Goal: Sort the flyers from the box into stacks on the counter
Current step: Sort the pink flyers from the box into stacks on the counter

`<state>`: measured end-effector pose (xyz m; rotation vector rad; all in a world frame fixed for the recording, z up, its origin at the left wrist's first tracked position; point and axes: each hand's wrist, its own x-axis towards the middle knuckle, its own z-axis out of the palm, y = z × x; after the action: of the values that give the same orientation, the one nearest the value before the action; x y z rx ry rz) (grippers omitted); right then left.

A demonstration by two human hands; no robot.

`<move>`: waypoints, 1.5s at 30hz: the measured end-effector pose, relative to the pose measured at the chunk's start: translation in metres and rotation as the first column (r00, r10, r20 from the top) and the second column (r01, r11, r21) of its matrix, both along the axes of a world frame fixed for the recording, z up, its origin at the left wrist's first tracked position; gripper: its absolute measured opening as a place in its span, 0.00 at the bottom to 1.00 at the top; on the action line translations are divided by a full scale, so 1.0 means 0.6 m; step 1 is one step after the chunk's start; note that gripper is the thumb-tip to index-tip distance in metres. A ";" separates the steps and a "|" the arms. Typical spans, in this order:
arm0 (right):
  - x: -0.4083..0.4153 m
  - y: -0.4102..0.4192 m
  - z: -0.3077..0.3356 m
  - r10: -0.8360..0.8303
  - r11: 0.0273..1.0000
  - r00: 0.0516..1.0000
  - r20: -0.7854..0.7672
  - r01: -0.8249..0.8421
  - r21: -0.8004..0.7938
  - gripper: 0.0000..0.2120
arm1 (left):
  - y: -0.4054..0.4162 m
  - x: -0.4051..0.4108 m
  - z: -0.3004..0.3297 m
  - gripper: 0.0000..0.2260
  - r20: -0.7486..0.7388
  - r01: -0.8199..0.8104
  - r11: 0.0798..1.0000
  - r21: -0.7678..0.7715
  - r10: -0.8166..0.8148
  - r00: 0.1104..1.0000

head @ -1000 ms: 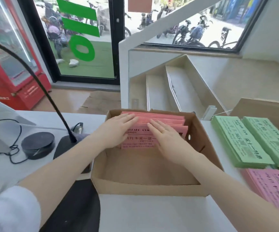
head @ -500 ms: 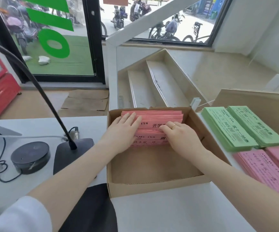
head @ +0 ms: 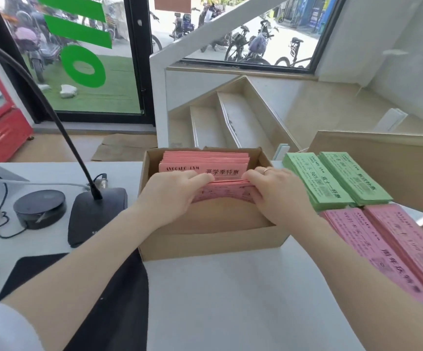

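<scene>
My left hand and right hand are both inside the cardboard box, gripping a bundle of salmon-pink flyers from either end, fingers curled over its top edge. On the white bench just right of the box lie two green stacks, with two pink stacks nearer me. A black microphone base sits left of the box.

Left hand and right hand reach forward, fingers curled, thumbs inward.
</scene>
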<state>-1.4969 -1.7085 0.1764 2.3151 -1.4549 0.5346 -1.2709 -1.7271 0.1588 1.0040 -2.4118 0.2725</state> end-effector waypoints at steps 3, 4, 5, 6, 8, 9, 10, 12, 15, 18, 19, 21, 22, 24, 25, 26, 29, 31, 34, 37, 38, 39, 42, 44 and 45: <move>-0.040 0.075 0.032 0.027 0.999 0.997 0.068 -0.024 -0.042 0.11 | 0.075 -0.042 0.031 0.20 -0.010 0.030 0.994 -0.102 -0.031 0.999; -0.053 0.099 0.038 0.040 0.999 0.995 0.091 -0.036 -0.037 0.10 | 0.101 -0.055 0.037 0.20 -0.005 0.026 0.992 -0.122 -0.027 1.000; -0.066 0.122 0.040 0.057 0.998 0.991 0.117 -0.056 -0.015 0.08 | 0.129 -0.066 0.038 0.19 0.007 0.016 0.991 -0.132 -0.015 1.000; -0.079 0.144 0.037 0.074 0.997 0.987 0.143 -0.077 0.018 0.05 | 0.157 -0.077 0.034 0.18 0.018 0.004 0.992 -0.127 -0.001 1.000; -0.100 0.179 0.022 0.086 0.989 0.986 0.140 -0.101 0.107 0.05 | 0.206 -0.095 0.006 0.17 0.003 -0.003 0.998 -0.061 0.003 1.000; -0.109 0.194 0.010 0.100 0.981 0.989 0.110 -0.117 0.156 0.05 | 0.225 -0.101 -0.016 0.21 -0.025 0.003 1.000 0.008 -0.002 1.000; -0.114 0.206 -0.007 0.117 0.972 0.991 0.069 -0.128 0.198 0.05 | 0.238 -0.104 -0.039 0.25 -0.046 0.006 0.997 0.079 -0.002 0.999; -0.125 0.228 -0.050 0.118 0.933 0.993 -0.024 -0.103 0.344 0.06 | 0.258 -0.111 -0.085 0.24 -0.018 0.016 0.988 0.153 -0.013 1.000; -0.144 0.247 -0.092 0.063 0.892 0.997 -0.050 -0.033 0.451 0.10 | 0.269 -0.122 -0.105 0.09 -0.008 0.001 0.980 0.199 0.000 1.000; -0.172 0.255 -0.086 -0.062 0.880 0.984 0.166 -0.025 0.475 0.08 | 0.279 -0.122 -0.100 0.10 -0.203 -0.066 0.952 0.300 0.132 0.970; -0.185 0.255 -0.085 -0.135 0.860 0.943 0.304 -0.041 0.509 0.05 | 0.283 -0.121 -0.099 0.08 -0.306 -0.102 0.923 0.372 0.226 0.925; -0.208 0.261 -0.087 -0.292 0.801 0.751 0.592 -0.145 0.580 0.03 | 0.291 -0.119 -0.106 0.08 -0.509 -0.038 0.794 0.607 0.425 0.748; -0.216 0.265 -0.090 -0.361 0.759 0.620 0.697 -0.238 0.606 0.04 | 0.295 -0.120 -0.111 0.11 -0.575 0.068 0.714 0.696 0.500 0.647; -0.219 0.273 -0.103 -0.468 0.673 0.408 0.784 -0.410 0.615 0.06 | 0.300 -0.124 -0.123 0.14 -0.660 0.265 0.623 0.736 0.576 0.482; -0.217 0.275 -0.110 -0.495 0.647 0.352 0.795 -0.462 0.607 0.07 | 0.301 -0.128 -0.127 0.14 -0.678 0.315 0.605 0.731 0.592 0.436; -0.211 0.275 -0.116 -0.507 0.637 0.312 0.803 -0.491 0.594 0.08 | 0.302 -0.132 -0.131 0.14 -0.688 0.350 0.594 0.725 0.600 0.408; -0.182 0.274 -0.128 -0.514 0.693 0.169 0.841 -0.496 0.523 0.11 | 0.301 -0.144 -0.130 0.13 -0.694 0.400 0.567 0.720 0.597 0.403; -0.166 0.271 -0.128 -0.514 0.732 0.094 0.853 -0.470 0.493 0.12 | 0.296 -0.145 -0.130 0.11 -0.701 0.398 0.578 0.713 0.581 0.413; -0.165 0.267 -0.125 -0.450 0.794 0.064 0.891 -0.428 0.432 0.11 | 0.290 -0.143 -0.123 0.10 -0.740 0.404 0.621 0.671 0.536 0.406; -0.163 0.268 -0.129 -0.417 0.821 0.060 0.907 -0.404 0.404 0.11 | 0.282 -0.131 -0.127 0.10 -0.738 0.425 0.605 0.674 0.523 0.425; -0.158 0.270 -0.136 -0.438 0.810 0.076 0.896 -0.400 0.430 0.11 | 0.280 -0.128 -0.133 0.10 -0.719 0.433 0.576 0.694 0.521 0.460; -0.151 0.271 -0.142 -0.464 0.794 0.094 0.881 -0.397 0.461 0.11 | 0.278 -0.125 -0.140 0.11 -0.693 0.433 0.543 0.719 0.512 0.508; -0.143 0.268 -0.147 -0.471 0.809 0.080 0.878 -0.358 0.467 0.11 | 0.269 -0.118 -0.150 0.12 -0.653 0.417 0.507 0.754 0.512 0.558; -0.143 0.266 -0.141 -0.443 0.832 0.046 0.895 -0.351 0.430 0.10 | 0.259 -0.111 -0.148 0.12 -0.659 0.414 0.517 0.749 0.519 0.544; -0.140 0.267 -0.142 -0.442 0.833 0.049 0.896 -0.349 0.430 0.10 | 0.254 -0.107 -0.146 0.12 -0.658 0.415 0.515 0.751 0.519 0.546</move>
<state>-1.5809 -1.5484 0.0914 2.0710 -2.5345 2.4821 -1.3353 -1.5744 0.0715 1.1870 -1.4091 -1.3260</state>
